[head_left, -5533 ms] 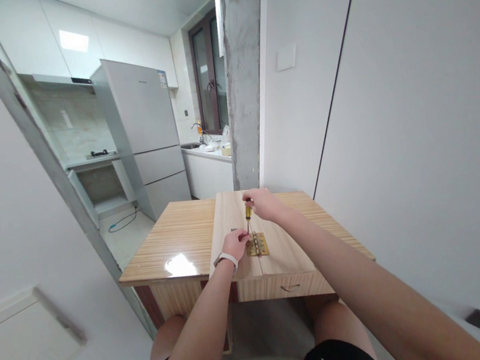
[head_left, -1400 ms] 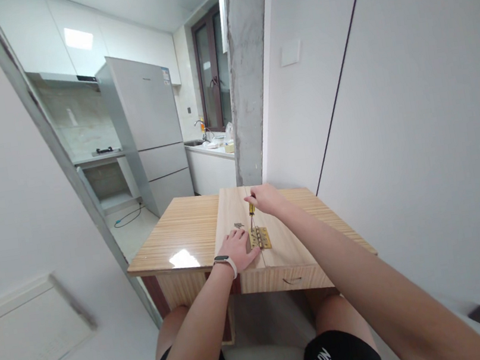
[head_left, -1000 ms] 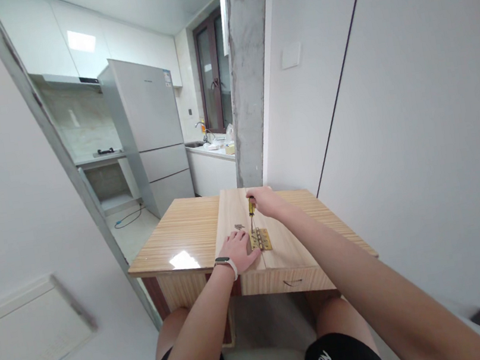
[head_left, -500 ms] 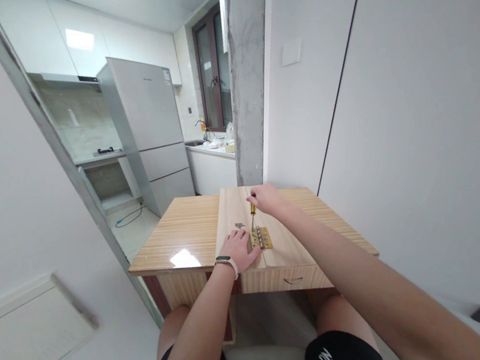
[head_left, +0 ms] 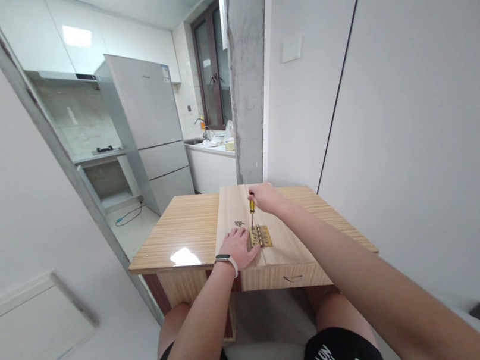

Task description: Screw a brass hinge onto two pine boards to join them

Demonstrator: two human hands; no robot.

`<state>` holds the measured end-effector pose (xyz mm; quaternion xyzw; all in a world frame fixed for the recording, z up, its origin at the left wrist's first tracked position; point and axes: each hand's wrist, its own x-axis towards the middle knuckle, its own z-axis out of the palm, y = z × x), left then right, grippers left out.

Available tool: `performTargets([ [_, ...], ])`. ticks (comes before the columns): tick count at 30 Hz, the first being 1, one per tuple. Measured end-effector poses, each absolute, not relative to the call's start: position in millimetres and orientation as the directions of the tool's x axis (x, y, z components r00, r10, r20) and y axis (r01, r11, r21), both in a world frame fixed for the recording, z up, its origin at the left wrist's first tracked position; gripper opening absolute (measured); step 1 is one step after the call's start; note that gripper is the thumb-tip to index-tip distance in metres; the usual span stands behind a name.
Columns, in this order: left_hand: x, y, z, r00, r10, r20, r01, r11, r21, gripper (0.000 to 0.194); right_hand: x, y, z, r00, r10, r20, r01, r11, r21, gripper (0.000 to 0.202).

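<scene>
A brass hinge lies flat across the seam between two pale wooden boards on the table. My right hand is closed round the handle of a yellow and black screwdriver, held upright with its tip at the upper left part of the hinge. My left hand, with a band on the wrist, rests spread on the left board, its fingers and thumb beside the hinge's left edge. Screws on the hinge are too small to make out clearly.
The boards lie on a striped wooden table with a drawer front below. Behind stand a silver fridge and a counter with a sink. A white wall is on the right; a pale cable crosses at the lower left.
Both hands keep nearly the same places. My right hand has turned slightly round the screwdriver, and the view has shifted very slightly.
</scene>
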<state>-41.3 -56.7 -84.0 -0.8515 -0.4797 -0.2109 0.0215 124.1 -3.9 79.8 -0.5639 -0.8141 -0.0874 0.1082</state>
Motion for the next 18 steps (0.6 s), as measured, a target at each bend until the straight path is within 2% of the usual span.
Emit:
performTargets([
  [5, -40.3, -57.5, -83.0, 0.446, 0.813, 0.373, 0.831, -0.531, 0.163, 0.053, 124.6, -9.4, 79.5, -0.305, 0.889, 0.340, 0.950, 0.311, 0.039, 0.043],
  [10, -40.8, -57.8, -82.9, 0.446, 0.814, 0.373, 0.830, -0.532, 0.167, 0.053, 125.4, -6.7, 75.9, -0.361, 0.870, 0.336, 0.923, 0.386, -0.007, 0.023],
  [14, -41.7, -57.1, -83.7, 0.444, 0.808, 0.386, 0.828, -0.535, 0.167, 0.053, 126.5, -3.7, 74.4, -0.396, 0.851, 0.345, 0.899, 0.436, -0.043, 0.027],
  [18, -42.2, -56.5, -84.9, 0.448, 0.808, 0.384, 0.829, -0.536, 0.161, 0.052, 126.6, -2.2, 77.0, -0.415, 0.852, 0.319, 0.896, 0.443, -0.018, 0.026],
])
